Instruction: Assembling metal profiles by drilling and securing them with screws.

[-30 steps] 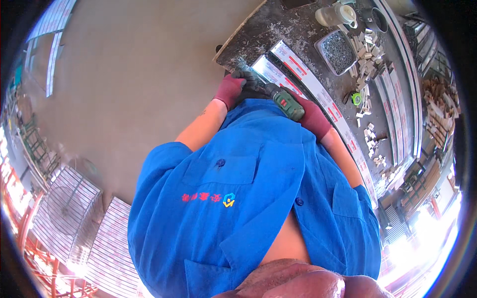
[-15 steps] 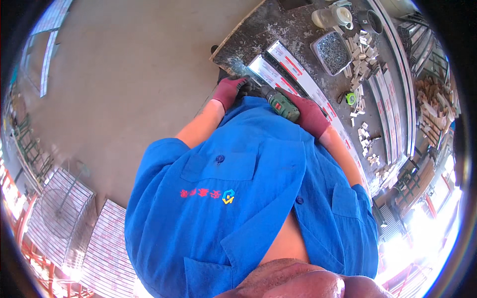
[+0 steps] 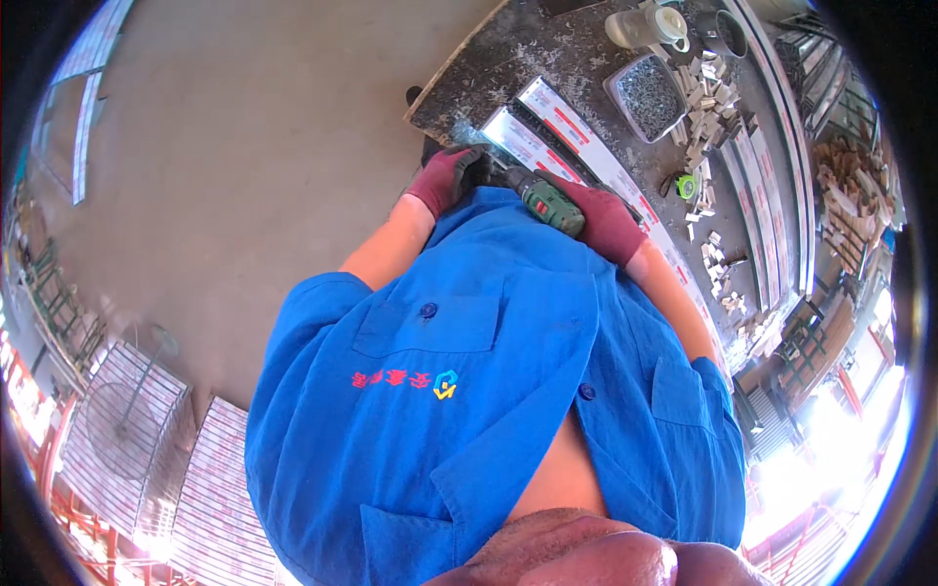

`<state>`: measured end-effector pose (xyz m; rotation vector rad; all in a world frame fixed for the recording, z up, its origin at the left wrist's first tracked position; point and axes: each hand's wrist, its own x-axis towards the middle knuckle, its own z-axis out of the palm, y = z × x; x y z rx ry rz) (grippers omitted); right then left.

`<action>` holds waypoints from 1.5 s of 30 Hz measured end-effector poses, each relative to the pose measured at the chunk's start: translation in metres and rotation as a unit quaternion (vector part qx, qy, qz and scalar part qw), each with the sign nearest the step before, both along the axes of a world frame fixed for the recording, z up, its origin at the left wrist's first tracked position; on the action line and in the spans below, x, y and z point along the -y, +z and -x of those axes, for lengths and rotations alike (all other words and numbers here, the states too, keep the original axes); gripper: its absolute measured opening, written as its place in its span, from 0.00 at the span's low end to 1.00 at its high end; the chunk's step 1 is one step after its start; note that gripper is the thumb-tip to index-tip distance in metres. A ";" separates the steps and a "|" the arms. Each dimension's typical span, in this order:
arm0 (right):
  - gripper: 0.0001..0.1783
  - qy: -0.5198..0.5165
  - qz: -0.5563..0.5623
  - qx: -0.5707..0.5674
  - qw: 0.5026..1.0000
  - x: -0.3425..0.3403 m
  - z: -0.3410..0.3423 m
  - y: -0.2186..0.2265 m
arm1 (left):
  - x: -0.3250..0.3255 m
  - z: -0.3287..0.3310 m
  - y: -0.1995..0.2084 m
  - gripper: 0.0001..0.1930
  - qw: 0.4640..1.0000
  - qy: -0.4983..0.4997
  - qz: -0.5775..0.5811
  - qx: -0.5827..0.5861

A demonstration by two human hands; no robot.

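My right hand (image 3: 608, 223), in a maroon glove, grips a green cordless drill (image 3: 550, 203) lying close against my blue shirt. The drill's front end points up and left toward my left hand (image 3: 442, 180). That hand wears a maroon glove with dark fingertips, and its fingers are curled in at the table corner. Whatever they may hold is too small and dark to make out. Just beyond the drill, a long white-and-red profile (image 3: 526, 140) lies along the table edge. Beside it runs a second such profile (image 3: 565, 117), with a dark gap between them.
On the dark, worn table (image 3: 479, 73) stand a tub (image 3: 613, 94) of small screws, a pale jug (image 3: 632, 30) and a dark round container (image 3: 721, 35). Many small metal pieces (image 3: 705, 109) lie scattered by a green tape measure (image 3: 686, 187). More long profiles (image 3: 753, 207) rest at right.
The whole view has shifted slightly, with the table things a little further left. Both hands keep nearly the same pose, and the drill stays in my right hand.
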<state>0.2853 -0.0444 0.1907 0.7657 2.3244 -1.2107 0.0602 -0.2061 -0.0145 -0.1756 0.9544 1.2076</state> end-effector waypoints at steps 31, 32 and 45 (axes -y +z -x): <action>0.34 -0.045 0.004 0.043 0.998 -0.006 0.032 -0.023 | -0.012 0.008 -0.025 0.15 0.994 -0.096 0.055 0.007; 0.34 -0.057 0.001 0.046 0.997 -0.006 0.033 -0.025 | -0.014 0.009 -0.027 0.15 0.994 -0.096 0.056 0.009; 0.35 -0.077 -0.007 0.055 0.996 -0.011 0.050 -0.032 | -0.037 0.020 -0.051 0.34 0.744 -0.381 0.061 -0.546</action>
